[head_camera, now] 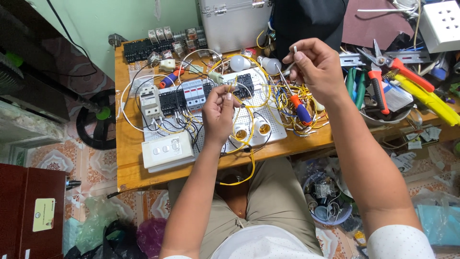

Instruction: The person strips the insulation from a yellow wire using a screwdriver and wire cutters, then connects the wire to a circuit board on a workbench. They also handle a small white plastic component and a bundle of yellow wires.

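A pale green wall (96, 24) fills the eleven o'clock corner. Below it the floor (67, 158) is laid with patterned tiles in orange, cream and green, showing from nine o'clock down to six. A small wooden worktop (125, 163) with an orange-brown top sits at the centre. A dark red cabinet (24, 211) stands at eight o'clock, and a black fan base (96, 120) rests on the tiles at nine. A silver metal case (235, 21) stands at twelve. The light is soft and even, like daylight.
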